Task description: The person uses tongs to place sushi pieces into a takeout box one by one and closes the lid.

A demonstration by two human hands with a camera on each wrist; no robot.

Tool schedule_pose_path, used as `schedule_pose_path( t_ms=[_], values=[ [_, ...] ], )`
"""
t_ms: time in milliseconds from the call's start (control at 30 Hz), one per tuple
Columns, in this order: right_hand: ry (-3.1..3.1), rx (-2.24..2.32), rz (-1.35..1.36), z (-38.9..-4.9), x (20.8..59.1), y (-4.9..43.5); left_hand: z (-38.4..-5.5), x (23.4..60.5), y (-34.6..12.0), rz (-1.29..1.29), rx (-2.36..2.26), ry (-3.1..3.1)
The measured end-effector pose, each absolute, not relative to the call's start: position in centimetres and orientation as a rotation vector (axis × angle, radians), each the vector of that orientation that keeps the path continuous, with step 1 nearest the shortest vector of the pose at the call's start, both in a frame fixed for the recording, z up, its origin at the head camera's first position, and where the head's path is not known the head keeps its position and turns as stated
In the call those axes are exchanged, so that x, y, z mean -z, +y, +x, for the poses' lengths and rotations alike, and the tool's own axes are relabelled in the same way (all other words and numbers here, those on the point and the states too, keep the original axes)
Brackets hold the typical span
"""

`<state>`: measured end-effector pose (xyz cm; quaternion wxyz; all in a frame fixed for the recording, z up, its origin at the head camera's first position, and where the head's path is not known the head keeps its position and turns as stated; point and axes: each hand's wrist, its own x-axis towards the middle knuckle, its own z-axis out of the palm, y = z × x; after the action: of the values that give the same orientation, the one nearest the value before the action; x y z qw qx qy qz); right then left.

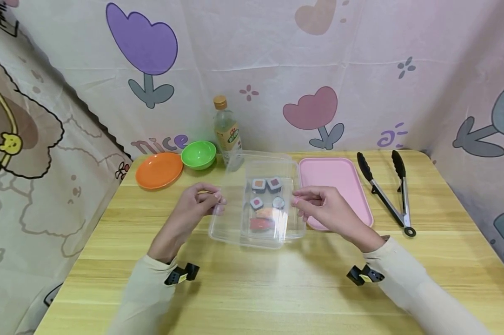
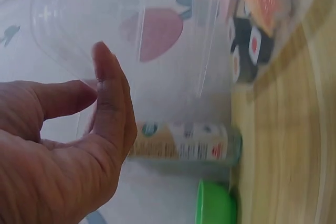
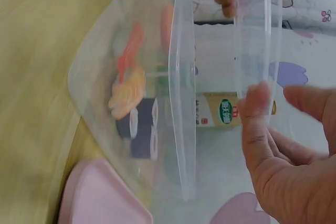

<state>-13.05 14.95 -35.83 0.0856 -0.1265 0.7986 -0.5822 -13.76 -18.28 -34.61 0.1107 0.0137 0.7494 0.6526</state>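
Observation:
A clear plastic lid (image 1: 231, 218) hangs above a clear plastic container (image 3: 182, 129), shifted to the left of it. My left hand (image 1: 195, 202) pinches the lid's left edge between thumb and fingers. At the right edge my right hand (image 1: 325, 207) holds the lid with thumb and index finger. A gap shows between lid and container rim in the right wrist view. Inside the container lie several dark-wrapped sushi rolls (image 1: 258, 185), an orange-topped sushi piece (image 3: 127, 94) and a red-topped sushi piece (image 1: 260, 224).
A pink tray (image 1: 340, 174) lies right of the container, with black-tipped tongs (image 1: 387, 202) spread open beyond it. At the back left are an orange plate (image 1: 159, 170), a green bowl (image 1: 199, 155) and a bottle (image 1: 227, 125) with a tan label. A printed cloth hangs behind the table.

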Motion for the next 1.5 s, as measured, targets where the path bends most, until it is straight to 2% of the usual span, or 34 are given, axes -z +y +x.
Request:
schedule_pose_path(
  t_ms=[400,600,1100,1267,1500],
  values=[
    [2.023,2.249,0.020,-14.9,35.4,14.7,-15.0,34.6,-14.4,0.043,-1.926,2.302],
    [1.957,2.380,0.115,-15.4,35.0,15.0,-15.3,34.3,-13.5,0.197,-1.918,2.436],
    [2.349,2.594,-0.314,-15.2,34.0,14.3,-15.6,33.0,-12.0,0.390,-2.030,2.920],
    [2.307,2.741,-0.491,-15.0,33.9,14.0,-15.4,32.9,-12.0,0.472,-2.111,2.986],
    [2.224,2.874,-0.494,-14.7,34.0,13.5,-15.2,33.0,-11.8,0.481,-2.178,2.975]
  ],
)
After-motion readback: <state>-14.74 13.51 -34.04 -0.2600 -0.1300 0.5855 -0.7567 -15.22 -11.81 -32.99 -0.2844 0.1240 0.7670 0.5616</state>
